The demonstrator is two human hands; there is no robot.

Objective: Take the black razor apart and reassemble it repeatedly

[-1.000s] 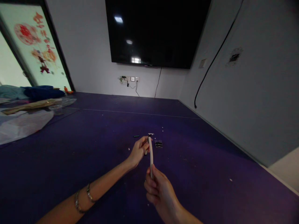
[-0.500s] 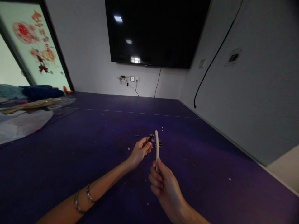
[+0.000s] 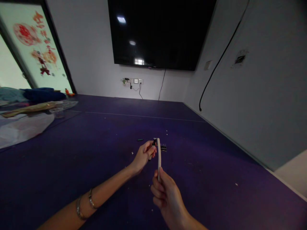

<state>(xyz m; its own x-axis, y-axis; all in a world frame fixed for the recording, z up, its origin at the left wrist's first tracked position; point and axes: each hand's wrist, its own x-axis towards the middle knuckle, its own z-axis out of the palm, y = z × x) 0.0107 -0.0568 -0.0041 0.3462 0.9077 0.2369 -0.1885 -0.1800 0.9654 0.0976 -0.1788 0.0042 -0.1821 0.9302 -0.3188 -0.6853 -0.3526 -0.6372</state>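
Observation:
My left hand [image 3: 144, 156] is closed on a small razor-like tool [image 3: 154, 142] with a black neck and a thin pale head; most of its handle is hidden in the fingers. My right hand [image 3: 168, 195] pinches the lower end of a long, slightly bent white stick [image 3: 159, 155]. The stick points up and away, and its far end is right by the tool's head; whether they touch I cannot tell. Just beyond the stick lies a small flat black item [image 3: 163, 148], partly shiny. A short dark green piece [image 3: 140, 139] lies to the left of it.
Small white bits are scattered over the purple floor-like surface [image 3: 115, 127]. At the left lie a white sheet [image 3: 28, 129], a tan flat piece [image 3: 33, 107] and dark blue cloth [image 3: 44, 94]. A black cable [image 3: 219, 59] hangs along the right wall. A large screen [image 3: 160, 35] is on the far wall.
My right hand has moved slightly left and towards me, bringing the white stick's far end close to the tool's head. My left hand has stayed almost still.

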